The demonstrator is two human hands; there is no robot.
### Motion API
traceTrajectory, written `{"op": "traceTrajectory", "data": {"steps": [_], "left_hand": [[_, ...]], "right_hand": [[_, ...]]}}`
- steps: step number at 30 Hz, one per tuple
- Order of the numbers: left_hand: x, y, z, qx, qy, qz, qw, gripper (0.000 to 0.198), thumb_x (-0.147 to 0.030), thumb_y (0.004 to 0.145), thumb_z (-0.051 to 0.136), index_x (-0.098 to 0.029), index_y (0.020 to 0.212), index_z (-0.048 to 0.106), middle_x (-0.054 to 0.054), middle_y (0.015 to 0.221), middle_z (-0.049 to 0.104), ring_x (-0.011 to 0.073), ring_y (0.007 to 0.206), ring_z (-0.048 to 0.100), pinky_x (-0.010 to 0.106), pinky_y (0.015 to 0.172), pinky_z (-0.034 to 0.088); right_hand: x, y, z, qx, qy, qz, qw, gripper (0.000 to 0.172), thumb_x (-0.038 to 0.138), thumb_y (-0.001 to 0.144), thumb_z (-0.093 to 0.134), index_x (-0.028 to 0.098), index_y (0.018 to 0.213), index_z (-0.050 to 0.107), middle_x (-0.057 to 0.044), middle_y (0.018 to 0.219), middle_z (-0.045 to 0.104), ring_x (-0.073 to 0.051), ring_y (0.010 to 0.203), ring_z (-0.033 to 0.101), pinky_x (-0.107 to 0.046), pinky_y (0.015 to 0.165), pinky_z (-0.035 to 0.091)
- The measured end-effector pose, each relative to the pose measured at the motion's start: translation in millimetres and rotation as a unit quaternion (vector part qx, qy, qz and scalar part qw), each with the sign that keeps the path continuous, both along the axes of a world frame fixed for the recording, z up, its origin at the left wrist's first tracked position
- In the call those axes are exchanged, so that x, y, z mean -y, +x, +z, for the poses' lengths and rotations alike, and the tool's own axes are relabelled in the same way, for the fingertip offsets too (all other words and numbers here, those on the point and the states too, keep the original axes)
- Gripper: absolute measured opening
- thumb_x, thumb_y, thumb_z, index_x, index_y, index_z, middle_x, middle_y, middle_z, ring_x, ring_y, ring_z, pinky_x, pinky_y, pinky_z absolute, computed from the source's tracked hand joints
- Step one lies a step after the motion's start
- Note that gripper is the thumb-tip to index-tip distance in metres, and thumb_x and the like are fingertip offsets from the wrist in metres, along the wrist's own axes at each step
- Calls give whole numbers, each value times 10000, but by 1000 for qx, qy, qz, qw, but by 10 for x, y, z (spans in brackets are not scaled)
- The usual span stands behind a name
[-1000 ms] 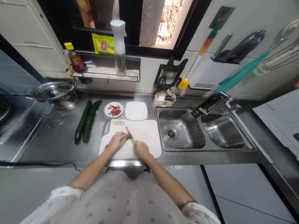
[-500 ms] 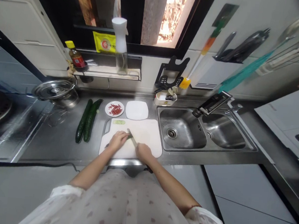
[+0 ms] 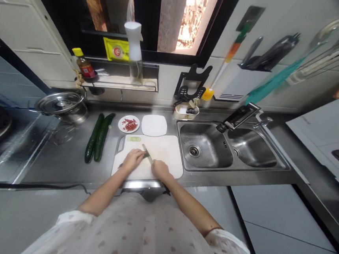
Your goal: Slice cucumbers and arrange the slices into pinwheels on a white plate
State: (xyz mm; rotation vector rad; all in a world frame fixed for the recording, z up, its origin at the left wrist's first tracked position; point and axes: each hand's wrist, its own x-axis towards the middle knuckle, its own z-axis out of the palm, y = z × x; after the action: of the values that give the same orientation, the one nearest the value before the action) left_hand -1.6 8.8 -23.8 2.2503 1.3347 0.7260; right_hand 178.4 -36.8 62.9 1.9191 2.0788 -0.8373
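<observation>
My right hand (image 3: 160, 169) is closed round the handle of a kitchen knife (image 3: 148, 153), its blade pointing away and to the left over the white cutting board (image 3: 170, 152). Under the curled fingers of my left hand (image 3: 133, 160) lies a cucumber (image 3: 120, 165), mostly covered; one dark green end shows by the wrist and a bit of green shows beside the blade. Pale green cucumber slices (image 3: 134, 139) lie in a row at the board's far left, near its grey handle. The knife's cutting edge is too small to make out.
Two whole cucumbers (image 3: 99, 136) lie left of the board. Behind it stand a plate of chopped red pieces (image 3: 129, 124) and a white square plate (image 3: 154, 125). A double sink (image 3: 212, 146) is at the right, a lidded steel pot (image 3: 67, 108) at the far left.
The knife and my right hand have shifted slightly to the left, close to my left hand. The whole view has also moved a little. My left hand stays on the cucumber.
</observation>
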Motion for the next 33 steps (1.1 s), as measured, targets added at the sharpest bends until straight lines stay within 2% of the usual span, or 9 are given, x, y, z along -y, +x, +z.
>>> {"op": "traceTrajectory", "data": {"steps": [8, 23, 33], "left_hand": [[24, 7, 68, 4, -5, 6, 1000, 248, -269, 937, 485, -222, 1040, 705, 52, 967, 688, 190, 929, 574, 322, 843, 449], [17, 8, 41, 3, 4, 6, 1000, 252, -273, 938, 481, -220, 1040, 706, 53, 959, 686, 191, 919, 572, 326, 840, 450], [20, 7, 64, -6, -4, 6, 1000, 259, -279, 939, 475, -222, 1036, 708, 57, 961, 690, 194, 908, 574, 337, 838, 454]], "right_hand": [[139, 87, -30, -7, -5, -1, 1000, 308, 177, 924, 378, 125, 1077, 640, -146, 1024, 690, -225, 953, 649, -280, 759, 451], [-1, -19, -27, 8, 1, 1, 1000, 316, 158, 920, 386, 112, 1096, 644, -159, 1076, 678, -233, 1007, 635, -292, 807, 459], [111, 45, -61, 3, -5, 0, 1000, 302, 168, 926, 379, 128, 1066, 644, -140, 1047, 686, -219, 971, 645, -274, 768, 454]]}}
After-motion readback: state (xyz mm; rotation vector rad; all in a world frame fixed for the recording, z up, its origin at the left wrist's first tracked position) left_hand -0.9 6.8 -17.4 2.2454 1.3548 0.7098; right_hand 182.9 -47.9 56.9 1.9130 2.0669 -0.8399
